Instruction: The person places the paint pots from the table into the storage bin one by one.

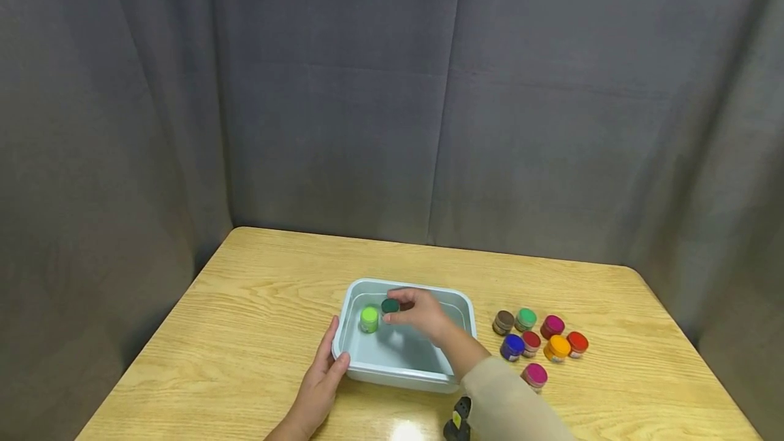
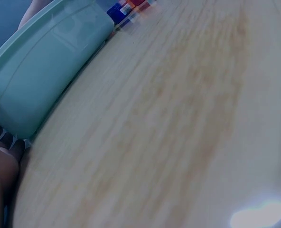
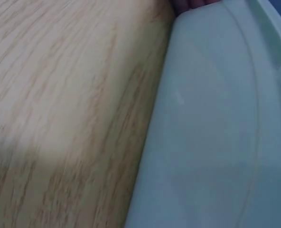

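Note:
In the head view a pale blue plastic basin (image 1: 404, 376) rests on the wooden table. My left hand (image 1: 318, 383) grips its near left corner, thumb at the front and fingers along the left side. Inside the basin, my right hand (image 1: 422, 315) pinches a small jar with a dark green lid (image 1: 390, 305) between thumb and fingers. Just left of that jar, a bright green jar (image 1: 369, 319) stands on the basin floor. The left wrist view shows the basin's outer wall (image 2: 50, 66); the right wrist view shows its wall (image 3: 207, 118) too, but not the dark green jar.
Right of the basin stand several small jars, among them a blue one (image 1: 512, 347), an orange one (image 1: 557, 348) and a brown one (image 1: 503, 322). A black object (image 1: 457, 420) lies by the right sleeve (image 1: 511, 400). Grey curtains (image 1: 331, 101) surround the table (image 1: 245, 305).

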A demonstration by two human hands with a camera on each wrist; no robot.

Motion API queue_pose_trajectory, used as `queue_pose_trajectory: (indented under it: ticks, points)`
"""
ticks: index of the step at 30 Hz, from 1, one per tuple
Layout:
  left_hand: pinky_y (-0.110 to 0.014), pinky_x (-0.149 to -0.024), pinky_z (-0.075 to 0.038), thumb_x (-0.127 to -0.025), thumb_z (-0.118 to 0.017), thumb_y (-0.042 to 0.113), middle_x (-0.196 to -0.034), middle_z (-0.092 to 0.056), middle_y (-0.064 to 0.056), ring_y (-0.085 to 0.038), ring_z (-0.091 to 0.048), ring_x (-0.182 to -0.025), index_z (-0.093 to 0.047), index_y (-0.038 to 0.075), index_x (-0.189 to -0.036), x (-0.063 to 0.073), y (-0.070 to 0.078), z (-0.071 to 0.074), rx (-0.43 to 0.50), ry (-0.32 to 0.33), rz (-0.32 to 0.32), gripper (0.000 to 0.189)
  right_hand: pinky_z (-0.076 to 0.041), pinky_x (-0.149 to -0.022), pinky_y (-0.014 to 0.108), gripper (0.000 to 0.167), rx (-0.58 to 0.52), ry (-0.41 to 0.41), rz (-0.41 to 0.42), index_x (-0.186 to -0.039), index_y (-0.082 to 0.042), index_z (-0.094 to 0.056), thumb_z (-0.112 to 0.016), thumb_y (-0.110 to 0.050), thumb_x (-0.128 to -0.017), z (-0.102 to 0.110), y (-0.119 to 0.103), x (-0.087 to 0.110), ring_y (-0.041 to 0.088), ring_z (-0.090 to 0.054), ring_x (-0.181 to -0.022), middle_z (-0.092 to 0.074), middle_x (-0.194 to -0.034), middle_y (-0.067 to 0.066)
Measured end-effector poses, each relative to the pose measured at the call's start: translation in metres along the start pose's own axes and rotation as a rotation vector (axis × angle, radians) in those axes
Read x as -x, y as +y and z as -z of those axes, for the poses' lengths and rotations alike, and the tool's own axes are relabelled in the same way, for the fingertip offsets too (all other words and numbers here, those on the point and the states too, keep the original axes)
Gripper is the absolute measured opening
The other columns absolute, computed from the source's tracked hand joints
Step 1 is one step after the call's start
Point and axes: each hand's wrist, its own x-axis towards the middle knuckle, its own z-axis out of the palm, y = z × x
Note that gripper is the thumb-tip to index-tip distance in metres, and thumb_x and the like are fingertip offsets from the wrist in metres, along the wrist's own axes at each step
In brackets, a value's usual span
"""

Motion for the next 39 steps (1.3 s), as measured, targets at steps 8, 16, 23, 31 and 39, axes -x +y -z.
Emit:
queue_pose_trajectory:
  ticks: [8, 16, 23, 31, 39]
  points:
    - [-0.045, -0.115, -0.027, -0.106, -0.039, 0.019, -0.164, -0.010, -0.019, -0.044, -0.020, -0.147, -0.011, 0.010, -0.158, 0.000, 0.001, 0.001, -0.001, -0.005, -0.008, 0.060, -0.052, -0.078, 0.022, 0.045, 0.041, -0.019, 0.013, -0.119, 0.004, -0.067, -0.080, -0.002, -0.076, -0.007, 0.001, -0.001, 0.014, -0.060, -0.090, -0.070, -0.105, 0.014]
    - [-0.044, -0.115, -0.027, -0.106, -0.040, 0.018, -0.164, -0.010, -0.020, -0.045, -0.020, -0.147, -0.011, 0.010, -0.158, 0.000, 0.001, 0.001, 0.021, -0.010, -0.017, 0.060, -0.055, -0.084, 0.029, 0.042, 0.112, -0.008, -0.020, -0.115, 0.002, -0.068, -0.081, -0.001, -0.075, -0.010, 0.005, -0.004, 0.017, -0.063, -0.094, -0.071, -0.104, 0.012]
    - [-0.009, -0.106, -0.027, -0.106, -0.039, 0.017, -0.164, -0.008, -0.019, -0.045, -0.018, -0.147, -0.010, 0.010, -0.158, 0.000, 0.001, 0.001, 0.055, -0.018, -0.003, 0.060, -0.054, -0.090, 0.035, 0.042, 0.185, -0.009, -0.044, -0.115, -0.003, -0.069, -0.082, -0.005, -0.075, -0.012, 0.005, -0.004, 0.017, -0.062, -0.097, -0.070, -0.106, 0.009]
    - [-0.005, -0.104, -0.023, -0.106, -0.040, 0.017, -0.164, -0.009, -0.019, -0.044, -0.018, -0.147, -0.011, 0.008, -0.158, 0.000, 0.002, 0.001, 0.041, -0.009, -0.014, 0.060, -0.054, -0.091, 0.036, 0.042, 0.179, -0.015, -0.055, -0.116, -0.003, -0.068, -0.082, -0.006, -0.076, -0.012, 0.003, -0.003, 0.018, -0.062, -0.099, -0.069, -0.107, 0.010]
    - [-0.028, -0.115, -0.029, -0.106, -0.040, 0.019, -0.165, -0.009, -0.019, -0.043, -0.017, -0.148, -0.011, 0.010, -0.158, 0.000, 0.002, 0.001, 0.036, -0.011, 0.000, 0.060, -0.053, -0.095, 0.040, 0.045, 0.098, -0.012, -0.053, -0.120, 0.002, -0.065, -0.079, -0.007, -0.079, -0.007, -0.001, 0.002, 0.024, -0.063, -0.105, -0.069, -0.112, 0.014]
